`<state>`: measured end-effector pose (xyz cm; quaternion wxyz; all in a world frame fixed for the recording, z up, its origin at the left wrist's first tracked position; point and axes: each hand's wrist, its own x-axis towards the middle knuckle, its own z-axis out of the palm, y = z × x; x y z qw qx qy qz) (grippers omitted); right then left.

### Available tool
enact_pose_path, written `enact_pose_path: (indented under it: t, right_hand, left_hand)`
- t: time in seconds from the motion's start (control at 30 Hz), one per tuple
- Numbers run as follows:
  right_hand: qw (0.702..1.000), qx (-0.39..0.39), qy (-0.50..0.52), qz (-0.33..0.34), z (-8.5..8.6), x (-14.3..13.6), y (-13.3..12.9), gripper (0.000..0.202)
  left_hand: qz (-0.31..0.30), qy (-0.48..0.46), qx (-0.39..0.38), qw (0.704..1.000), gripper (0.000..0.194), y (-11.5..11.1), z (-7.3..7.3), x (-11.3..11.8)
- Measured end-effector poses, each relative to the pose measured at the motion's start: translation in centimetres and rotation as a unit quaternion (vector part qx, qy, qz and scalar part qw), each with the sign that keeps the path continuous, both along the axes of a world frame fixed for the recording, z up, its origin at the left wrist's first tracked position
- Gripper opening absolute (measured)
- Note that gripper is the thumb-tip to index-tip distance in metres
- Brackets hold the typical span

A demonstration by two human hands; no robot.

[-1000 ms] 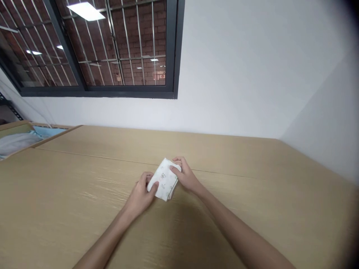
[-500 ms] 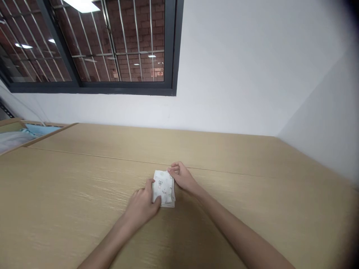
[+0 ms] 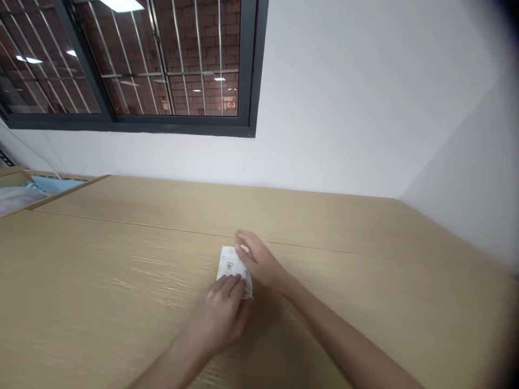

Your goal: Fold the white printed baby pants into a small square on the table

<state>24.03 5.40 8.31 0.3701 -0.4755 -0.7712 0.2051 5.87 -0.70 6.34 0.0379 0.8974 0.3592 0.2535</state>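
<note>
A small folded white cloth (image 3: pixel 230 263) with a printed cartoon animal lies on the wooden tabletop, in the lower middle of the head view. My left hand (image 3: pixel 221 310) reaches over its near part, fingers bent onto the top and thumb by the near right corner; motion blurs this hand a little and it covers the cloth's near edge. At the far right corner, my right hand (image 3: pixel 261 262) rests its thumb on the cloth. Its other fingers stretch out past the far edge, apart from the thumb.
The wide wooden tabletop (image 3: pixel 121 259) has a seam running across it. At the far left stands a wooden-edged bin (image 3: pixel 73 190) with blue and whitish fabric inside. Behind rise a white wall (image 3: pixel 324 108) and a dark-framed barred window (image 3: pixel 182 123).
My left hand has moved right, from the cloth's left side to over its near right part. My right hand has shifted slightly left and its fingers have straightened.
</note>
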Motion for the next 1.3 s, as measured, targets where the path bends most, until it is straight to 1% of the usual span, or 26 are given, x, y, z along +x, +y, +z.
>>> enact_pose_path:
  t: [0.07, 0.13, 0.17, 0.2, 0.23, 0.27, 0.33, 0.4, 0.47, 0.57, 0.67, 0.77, 0.87, 0.9, 0.97, 1.03, 1.13, 1.2, 1.3]
  right_hand:
    - [0.991, -0.011, -0.045, 0.128, 1.3, -0.9, -1.4, 0.049]
    - [0.968, -0.04, -0.068, 0.237, 2.0, -1.7, -2.6, 0.048]
    - [0.958, -0.055, -0.074, 0.27, 2.0, -2.1, -3.0, 0.045]
    - [0.952, -0.069, -0.081, 0.286, 1.8, -2.4, -3.3, 0.042]
    - [0.95, -0.078, -0.091, 0.289, 1.5, -2.5, -3.4, 0.039]
    - [0.95, -0.081, -0.104, 0.281, 1.1, -2.5, -3.4, 0.037]
    - [0.954, -0.068, -0.145, 0.252, 0.2, -2.2, -2.8, 0.036]
    - [0.954, -0.029, -0.197, 0.222, -0.8, -1.4, -1.9, 0.04]
    - [0.95, 0.013, -0.246, 0.193, -1.6, -0.5, -0.8, 0.045]
    - [0.946, 0.055, -0.282, 0.152, -2.6, 0.8, 0.6, 0.05]
    - [0.947, 0.075, -0.284, 0.134, -3.2, 1.7, 1.3, 0.053]
    - [0.95, 0.072, -0.278, 0.125, -3.7, 2.1, 1.7, 0.055]
    - [0.959, 0.057, -0.257, 0.106, -4.3, 2.4, 2.0, 0.057]
    - [0.963, 0.053, -0.243, 0.1, -4.5, 2.4, 2.0, 0.057]
    - [0.972, 0.047, -0.212, 0.087, -4.8, 2.4, 1.9, 0.057]
    - [0.981, 0.044, -0.177, 0.069, -4.8, 2.5, 1.7, 0.058]
    - [0.99, 0.061, -0.126, 0.036, -4.5, 2.5, 1.3, 0.056]
    - [0.992, 0.084, -0.097, 0.011, -4.2, 2.4, 1.2, 0.049]
    - [0.99, 0.114, -0.073, -0.03, -3.9, 2.3, 1.3, 0.039]
  left_hand:
    - [-0.019, 0.031, 0.0, 0.999, 0.036, -0.9, -1.6, 1.0]
    - [-0.022, 0.054, 0.011, 0.998, 0.042, -1.6, -3.4, 1.7]
    - [-0.021, 0.062, 0.021, 0.998, 0.044, -1.8, -4.2, 2.0]
    - [-0.02, 0.071, 0.033, 0.997, 0.044, -2.0, -4.7, 2.2]
    - [-0.02, 0.081, 0.043, 0.996, 0.044, -2.1, -5.0, 2.3]
    - [-0.023, 0.093, 0.049, 0.994, 0.043, -2.2, -5.1, 2.4]
    - [-0.03, 0.115, 0.049, 0.992, 0.039, -2.3, -4.6, 2.4]
    - [-0.028, 0.127, 0.046, 0.99, 0.038, -2.4, -4.0, 2.3]
    - [-0.02, 0.128, 0.054, 0.99, 0.043, -2.4, -3.9, 2.2]
    - [-0.01, 0.122, 0.077, 0.99, 0.05, -2.4, -4.4, 2.1]
    - [-0.004, 0.119, 0.078, 0.99, 0.049, -2.4, -5.1, 2.2]
    - [0.0, 0.119, 0.086, 0.989, 0.045, -2.4, -5.2, 2.3]
    - [-0.007, 0.102, 0.085, 0.991, 0.037, -2.1, -4.3, 2.1]
    - [-0.014, 0.085, 0.073, 0.994, 0.034, -1.8, -3.7, 1.9]
    - [-0.023, 0.036, 0.02, 0.999, 0.027, -1.0, -2.4, 1.2]
    - [0.004, -0.014, -0.035, 0.999, 0.03, 0.3, -1.0, 0.1]
    - [0.1, -0.054, -0.068, 0.991, 0.033, 2.6, 0.5, -1.7]
    - [0.152, -0.056, -0.08, 0.984, 0.03, 3.8, 0.8, -2.7]
    - [0.202, -0.026, -0.113, 0.973, 0.03, 4.8, 0.2, -3.3]
